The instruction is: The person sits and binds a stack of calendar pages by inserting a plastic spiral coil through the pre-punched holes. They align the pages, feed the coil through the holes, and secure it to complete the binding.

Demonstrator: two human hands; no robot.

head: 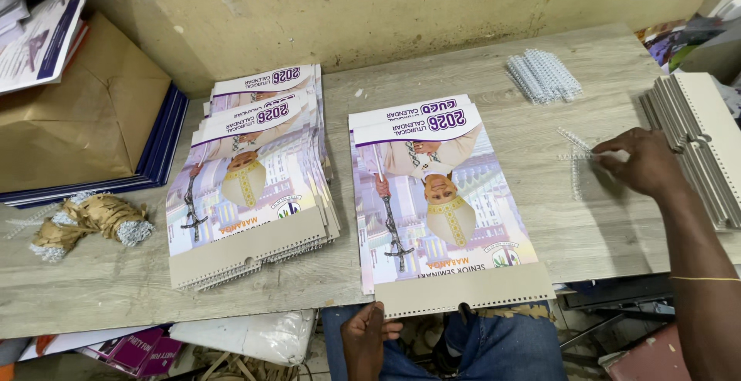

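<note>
A printed wall calendar (440,196) lies upside down to me on the wooden table (587,219), its punched grey backing edge hanging over the front edge. My left hand (367,338) holds that near edge at its left corner. My right hand (641,163) reaches to the right and pinches a clear plastic binding comb (575,145) lying on the table. A few more loose combs lie just beside it.
A fanned stack of bound calendars (255,180) lies to the left. A pile of binding combs (543,74) sits at the back, a stack of grey boards (695,142) at the right edge. Brown paper parcel (77,118) and wrapped comb bundles (93,223) fill the left.
</note>
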